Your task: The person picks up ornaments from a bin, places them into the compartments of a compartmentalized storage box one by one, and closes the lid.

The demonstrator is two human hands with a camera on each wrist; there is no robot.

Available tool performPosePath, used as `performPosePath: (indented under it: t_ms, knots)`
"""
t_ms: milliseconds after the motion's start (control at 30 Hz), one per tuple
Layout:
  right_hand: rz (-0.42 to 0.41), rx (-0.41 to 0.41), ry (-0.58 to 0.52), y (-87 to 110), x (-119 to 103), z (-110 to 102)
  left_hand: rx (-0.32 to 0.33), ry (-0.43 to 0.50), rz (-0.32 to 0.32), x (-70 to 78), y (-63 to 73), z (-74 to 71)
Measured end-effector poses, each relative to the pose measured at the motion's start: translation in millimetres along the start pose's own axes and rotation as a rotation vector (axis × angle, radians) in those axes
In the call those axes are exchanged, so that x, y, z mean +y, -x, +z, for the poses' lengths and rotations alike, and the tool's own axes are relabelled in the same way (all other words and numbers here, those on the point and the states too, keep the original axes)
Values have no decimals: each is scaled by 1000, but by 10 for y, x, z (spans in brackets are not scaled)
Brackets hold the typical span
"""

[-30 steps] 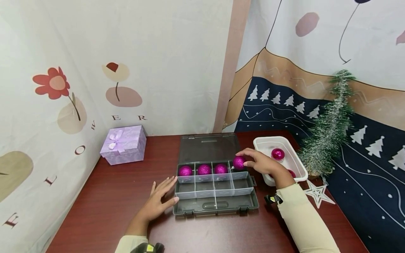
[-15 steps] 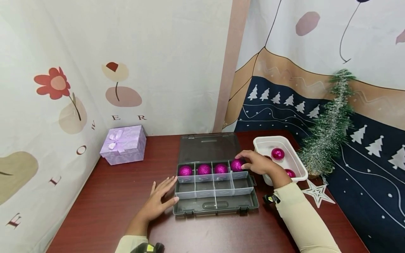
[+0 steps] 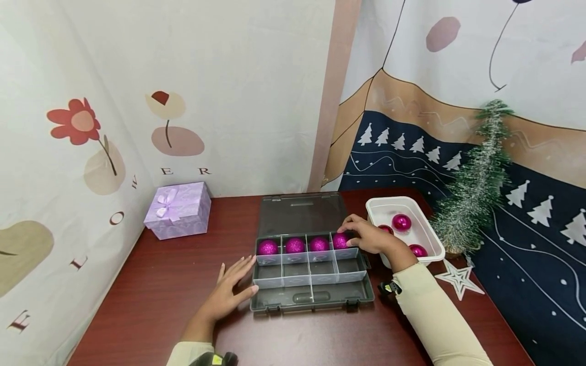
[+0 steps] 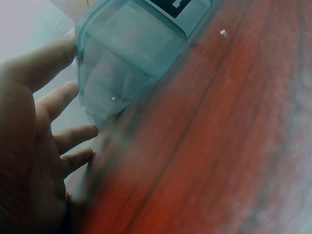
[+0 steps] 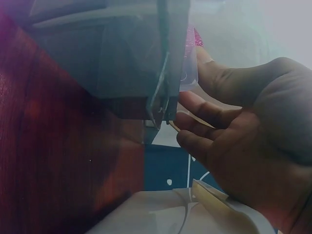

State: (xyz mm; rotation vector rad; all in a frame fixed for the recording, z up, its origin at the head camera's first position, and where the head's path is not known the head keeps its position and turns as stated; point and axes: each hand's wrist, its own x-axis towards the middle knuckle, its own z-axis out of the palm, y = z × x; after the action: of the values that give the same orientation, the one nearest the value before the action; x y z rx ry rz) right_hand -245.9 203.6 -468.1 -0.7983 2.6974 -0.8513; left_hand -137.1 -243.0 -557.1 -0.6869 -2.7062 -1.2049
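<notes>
Ball (image 3: 340,241): glittery magenta, right of centre — lower than we saw earlier
Right hand (image 3: 370,238): pinching it
Left hand (image 3: 223,295): fingers spread

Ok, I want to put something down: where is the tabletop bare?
Open tabletop lies between the gift box and organizer case, beyond the left hand, and in front of the case, between left sleeve and right sleeve. The right is crowded: right hand, white tub, star and tree.
</notes>
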Motion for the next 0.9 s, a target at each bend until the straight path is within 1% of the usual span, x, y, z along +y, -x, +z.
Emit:
performPosePath:
  t_ms: [300, 433, 567, 667, 733, 900]
  knots:
    - [2, -15, 11, -29, 8, 22, -2, -2, -8, 7, 17, 3]
    - [-10, -6, 10, -12, -5, 12, -1, -3, -5, -5, 19, 13]
    - [6, 13, -22, 28, -14, -19, 6, 2, 2, -5, 15, 10]
    - [21, 42, -48, 82, -3, -59, 8, 1, 4, -3, 9, 5]
    - [25, 75, -58, 134, 9, -89, 7, -4, 4, -2, 6, 4]
    - [21, 208, -104, 281, 73, -156, 4, -7, 1, 2, 0, 4]
